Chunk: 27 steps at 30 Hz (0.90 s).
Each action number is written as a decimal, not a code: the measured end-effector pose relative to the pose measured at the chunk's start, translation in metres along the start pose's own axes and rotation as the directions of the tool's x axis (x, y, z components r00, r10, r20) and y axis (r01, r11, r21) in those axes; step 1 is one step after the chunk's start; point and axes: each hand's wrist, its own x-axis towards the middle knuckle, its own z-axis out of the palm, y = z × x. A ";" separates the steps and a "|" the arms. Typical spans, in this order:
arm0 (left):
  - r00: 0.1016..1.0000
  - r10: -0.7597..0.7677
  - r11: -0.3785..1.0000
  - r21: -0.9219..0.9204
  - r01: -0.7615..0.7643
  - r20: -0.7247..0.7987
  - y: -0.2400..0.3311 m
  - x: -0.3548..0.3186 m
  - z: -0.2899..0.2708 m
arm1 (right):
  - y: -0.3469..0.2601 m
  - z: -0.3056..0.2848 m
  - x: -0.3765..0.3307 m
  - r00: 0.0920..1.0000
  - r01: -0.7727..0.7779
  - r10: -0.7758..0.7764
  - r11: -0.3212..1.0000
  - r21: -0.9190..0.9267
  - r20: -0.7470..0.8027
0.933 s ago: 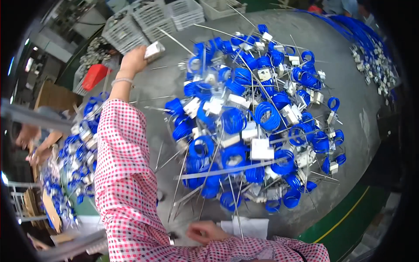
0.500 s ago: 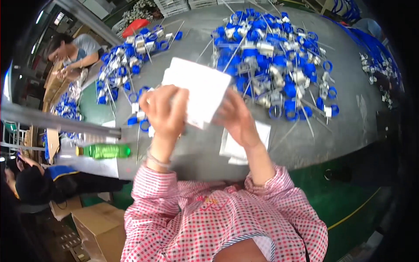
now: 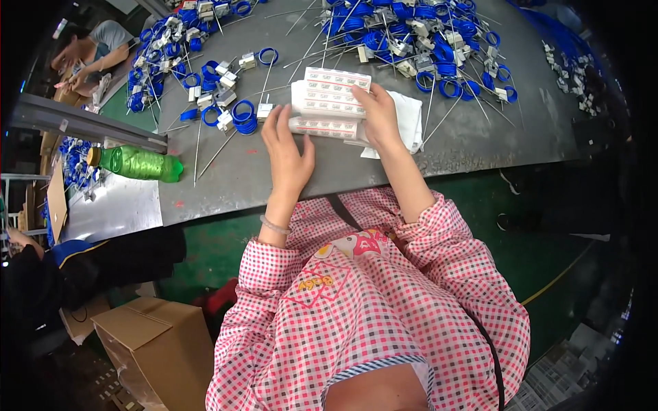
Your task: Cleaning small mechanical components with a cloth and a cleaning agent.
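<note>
My right hand (image 3: 379, 118) grips the right side of a stack of white label sheets (image 3: 336, 96), printed with rows of small marks and red lines. The near edge of the stack is bent over into a fold; the fingers under it are hidden. My left hand (image 3: 289, 156) is open at the left end of the fold, fingers stretched out and thumb apart. Whether its fingertips touch the sheets I cannot tell. Partly under the stack, a plain white sheet pile (image 3: 408, 123) lies on the grey table (image 3: 226, 185).
Blue cable coils (image 3: 445, 51) with white connectors and thin ties heap at the back. More coils (image 3: 212, 89) lie left. A green bottle (image 3: 140, 163) lies on its side near a metal rail (image 3: 89, 116). A cardboard box (image 3: 154, 342) stands below; a co-worker (image 3: 92, 55) sits far left.
The stack has come down from mid-air to the table, its printed side now showing. My left hand has let go of it. The head view has shifted, so the table appears higher.
</note>
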 end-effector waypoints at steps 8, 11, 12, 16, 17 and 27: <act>0.999 -0.015 0.999 -0.040 0.013 -0.036 -0.002 0.014 0.006 | 0.000 0.008 -0.020 0.998 0.040 -0.042 0.998 0.046 0.035; 0.996 -0.083 0.971 -0.228 0.074 -0.032 0.001 0.033 0.013 | -0.006 0.005 -0.023 0.990 0.122 -0.107 0.976 -0.182 0.092; 0.996 -0.088 0.970 -0.231 0.079 -0.028 -0.002 0.039 0.017 | -0.008 0.002 -0.025 0.990 0.122 -0.100 0.959 -0.255 0.100; 0.967 -0.225 0.762 -0.598 0.250 0.119 -0.013 0.067 0.011 | -0.034 -0.008 -0.034 0.983 0.019 0.036 0.956 -0.294 0.182; 0.951 -0.234 0.714 -0.629 0.309 0.201 -0.011 0.073 0.007 | -0.034 -0.013 -0.038 0.969 0.048 0.049 0.924 -0.379 0.243; 0.922 0.092 0.783 -0.599 0.166 0.377 0.000 0.077 0.018 | -0.088 -0.008 -0.012 0.783 0.570 -0.143 0.554 -0.607 0.605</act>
